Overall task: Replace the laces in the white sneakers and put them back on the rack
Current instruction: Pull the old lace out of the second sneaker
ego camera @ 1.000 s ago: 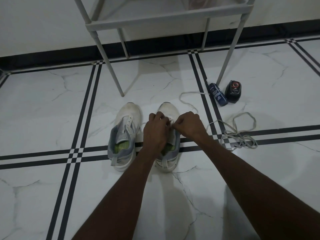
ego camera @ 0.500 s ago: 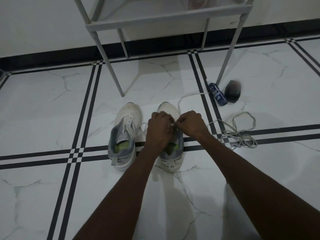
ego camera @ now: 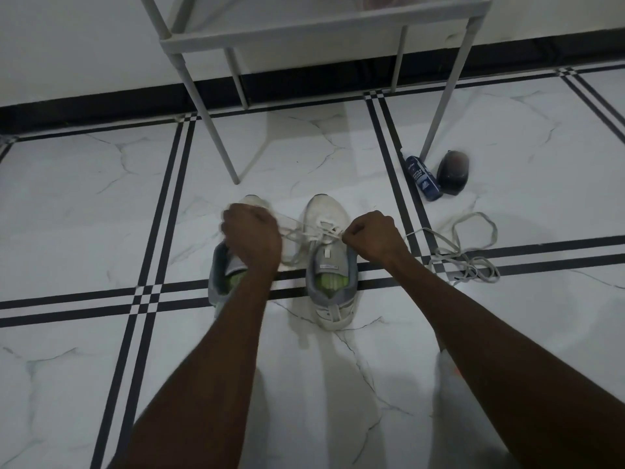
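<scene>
While both sneakers stand side by side on the floor [ego camera: 338,384] below the rack [ego camera: 324,27]: right sneaker [ego camera: 329,275], lace [ego camera: 306,231] pulled taut across it; left hand [ego camera: 252,240] and right hand [ego camera: 373,236], fingers curled, each gripping one lace end. Left sneaker [ego camera: 223,275] partly hidden. Loose lace [ego camera: 468,257], blue bottle [ego camera: 422,177], dark container [ego camera: 452,170] to the right.

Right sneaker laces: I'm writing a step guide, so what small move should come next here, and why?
Probably ease the two ends back toward the middle and cross them for the knot. The left hand and right hand each grip an end of the white lace, drawn out taut to both sides over the right sneaker, so it looks snug already. The left sneaker looks unlaced.
</scene>
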The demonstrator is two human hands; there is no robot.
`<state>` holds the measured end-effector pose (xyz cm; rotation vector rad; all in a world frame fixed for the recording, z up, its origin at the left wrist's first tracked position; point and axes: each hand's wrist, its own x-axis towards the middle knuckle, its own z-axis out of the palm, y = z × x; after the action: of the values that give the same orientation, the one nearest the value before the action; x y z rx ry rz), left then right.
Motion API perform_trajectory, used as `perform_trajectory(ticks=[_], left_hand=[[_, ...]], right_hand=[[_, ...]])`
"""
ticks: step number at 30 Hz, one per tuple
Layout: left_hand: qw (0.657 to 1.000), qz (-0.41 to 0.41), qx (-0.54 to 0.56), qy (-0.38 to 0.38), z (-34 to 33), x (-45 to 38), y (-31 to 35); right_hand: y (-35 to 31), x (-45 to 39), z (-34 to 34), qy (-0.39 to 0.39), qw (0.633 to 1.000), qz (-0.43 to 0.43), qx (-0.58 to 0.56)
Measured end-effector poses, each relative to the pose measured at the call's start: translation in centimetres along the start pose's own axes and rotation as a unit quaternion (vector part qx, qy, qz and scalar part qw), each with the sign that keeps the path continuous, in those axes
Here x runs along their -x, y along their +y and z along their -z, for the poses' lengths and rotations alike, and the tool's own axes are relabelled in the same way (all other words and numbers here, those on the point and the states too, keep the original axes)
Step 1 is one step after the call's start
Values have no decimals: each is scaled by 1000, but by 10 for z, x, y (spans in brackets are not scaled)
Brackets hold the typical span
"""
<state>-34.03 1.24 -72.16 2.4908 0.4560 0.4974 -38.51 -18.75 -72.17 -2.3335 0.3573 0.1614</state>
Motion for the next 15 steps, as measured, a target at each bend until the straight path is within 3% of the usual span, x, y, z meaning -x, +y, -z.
perform_trajectory(ticks=[1, 2, 6, 10, 15], left_hand=[[999, 40, 11, 3, 6, -9, -5], [999, 29, 17, -2, 9, -12, -8], [980, -171, 68, -75, 4, 12, 3], [927, -298, -8, -227, -17, 49, 21], [914, -337, -72, -213, -25, 54, 22]], right_hand=[[-1, 0, -1, 1, 1000, 1, -3], [-1, 0, -1, 0, 1000, 5, -5], [-5, 0, -2, 5, 1000, 15, -1], [-6, 1, -2, 2, 999, 30, 10], [-6, 0, -2, -11, 999, 30, 6]])
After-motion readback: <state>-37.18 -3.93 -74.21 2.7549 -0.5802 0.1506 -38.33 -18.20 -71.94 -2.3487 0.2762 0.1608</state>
